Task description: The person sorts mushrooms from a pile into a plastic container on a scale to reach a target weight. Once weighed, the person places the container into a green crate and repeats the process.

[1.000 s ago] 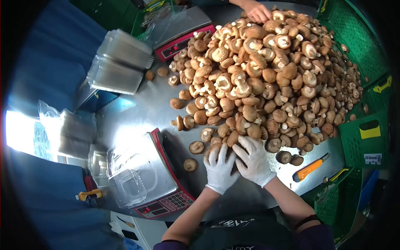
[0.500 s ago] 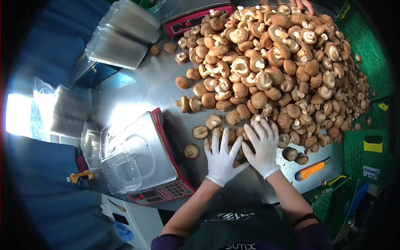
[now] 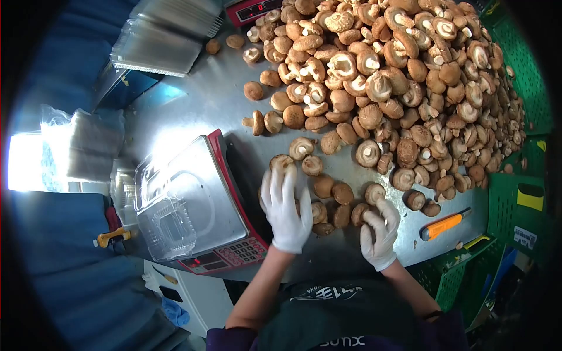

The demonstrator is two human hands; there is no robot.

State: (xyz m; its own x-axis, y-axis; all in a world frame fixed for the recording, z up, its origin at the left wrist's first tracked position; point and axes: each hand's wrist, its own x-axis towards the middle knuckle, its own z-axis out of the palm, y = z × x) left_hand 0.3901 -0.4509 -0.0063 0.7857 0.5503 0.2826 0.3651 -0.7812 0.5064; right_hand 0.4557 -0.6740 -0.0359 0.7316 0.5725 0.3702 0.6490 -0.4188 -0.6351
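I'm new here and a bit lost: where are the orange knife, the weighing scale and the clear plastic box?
orange knife (image 3: pixel 443 224), head view, middle of its handle.
weighing scale (image 3: pixel 225 259), head view, its keypad panel.
clear plastic box (image 3: pixel 170 229), head view, its lid centre.

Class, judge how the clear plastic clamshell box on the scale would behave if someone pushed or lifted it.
The clamshell box looks thin and empty, so probably very light and flexible. On the smooth steel scale it would likely slide easily. Lying open, its hinged lid may flop when lifted.

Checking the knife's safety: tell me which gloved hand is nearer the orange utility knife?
Right. The right hand lies just left of the orange utility knife, apart from it; the left hand is farther left, beside the scale.
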